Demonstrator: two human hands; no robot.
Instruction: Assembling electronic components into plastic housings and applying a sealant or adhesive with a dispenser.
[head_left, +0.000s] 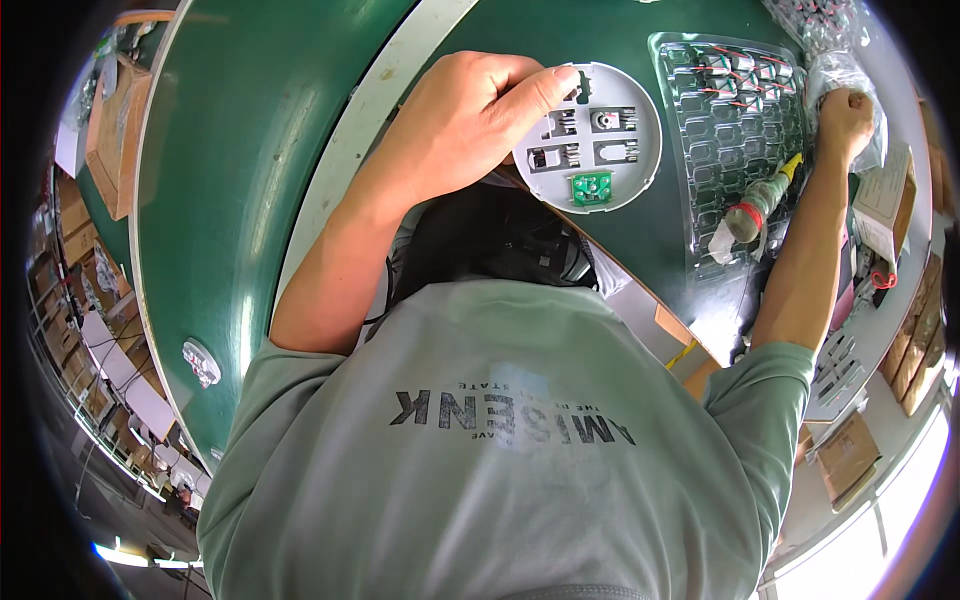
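My left hand (455,125) grips the upper left rim of a round white plastic housing (586,140), thumb on top. Slots and metal contact clips show on its face, and a small green circuit board (592,188) sits near its lower edge. Over at the right, my right hand (846,122) is closed against a clear plastic bag (838,72); whatever its fingers hold is hidden. Between the hands lies a clear blister tray (705,160), with several small motors (740,82) with red wires in its far pockets. A bottle (758,212) with a yellow nozzle rests on the tray.
Another bag of wired parts (815,18) lies at the far right. A white carton (884,200) stands beside my right forearm. On the green table (225,200) at left is a small round white part (202,362). A cardboard box (118,135) stands at the far left.
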